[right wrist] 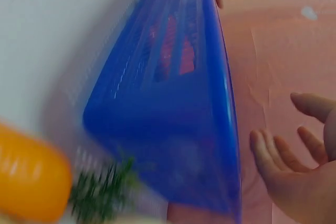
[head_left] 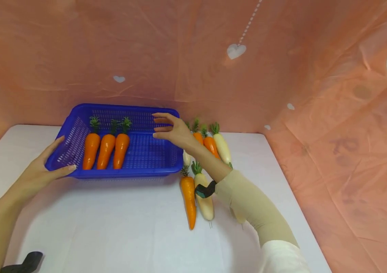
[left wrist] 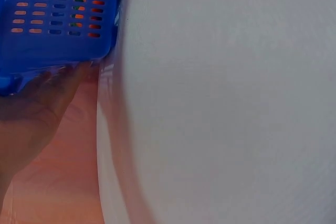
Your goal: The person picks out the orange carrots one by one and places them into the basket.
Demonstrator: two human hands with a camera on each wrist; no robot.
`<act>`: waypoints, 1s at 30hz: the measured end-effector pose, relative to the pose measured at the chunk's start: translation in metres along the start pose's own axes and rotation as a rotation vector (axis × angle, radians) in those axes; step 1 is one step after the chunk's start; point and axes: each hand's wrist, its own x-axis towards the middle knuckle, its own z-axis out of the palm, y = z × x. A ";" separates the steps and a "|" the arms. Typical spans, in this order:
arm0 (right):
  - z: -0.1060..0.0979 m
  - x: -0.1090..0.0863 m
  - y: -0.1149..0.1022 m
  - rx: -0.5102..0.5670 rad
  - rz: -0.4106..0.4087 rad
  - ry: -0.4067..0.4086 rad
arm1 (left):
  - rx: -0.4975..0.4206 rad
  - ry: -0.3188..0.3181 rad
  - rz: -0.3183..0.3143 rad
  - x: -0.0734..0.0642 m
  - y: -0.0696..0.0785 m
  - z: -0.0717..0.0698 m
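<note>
A blue plastic basket (head_left: pixel 147 149) with slotted sides stands toward the back left of the white table, and three orange carrots (head_left: pixel 105 151) with green tops lie side by side in its left half. My left hand (head_left: pixel 44 165) grips the basket's left front corner, thumb over the front rim; in the left wrist view its fingers reach under the rim (left wrist: pixel 47 59). Over the basket's right end is my right hand (head_left: pixel 176 131), fingers spread and slightly bent, holding nothing. The right wrist view shows this hand (right wrist: pixel 299 171) apart from the basket's rim.
Right of the basket lie more vegetables: a front carrot (head_left: pixel 188 201), a white radish (head_left: pixel 205 206) beside it, a rear carrot (head_left: pixel 211 146) and a rear radish (head_left: pixel 223 148). My right forearm partly covers them. An orange sheet (head_left: pixel 193 57) hangs behind the table.
</note>
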 end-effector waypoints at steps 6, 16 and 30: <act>-0.031 -0.015 0.011 -0.007 -0.064 0.054 | -0.008 0.004 -0.006 0.000 -0.001 -0.002; -0.078 -0.055 0.046 -0.054 0.019 0.147 | 0.010 0.010 0.021 -0.007 -0.008 0.000; -0.126 -0.090 0.081 -0.193 0.184 0.228 | -0.016 0.009 0.022 0.000 -0.004 0.002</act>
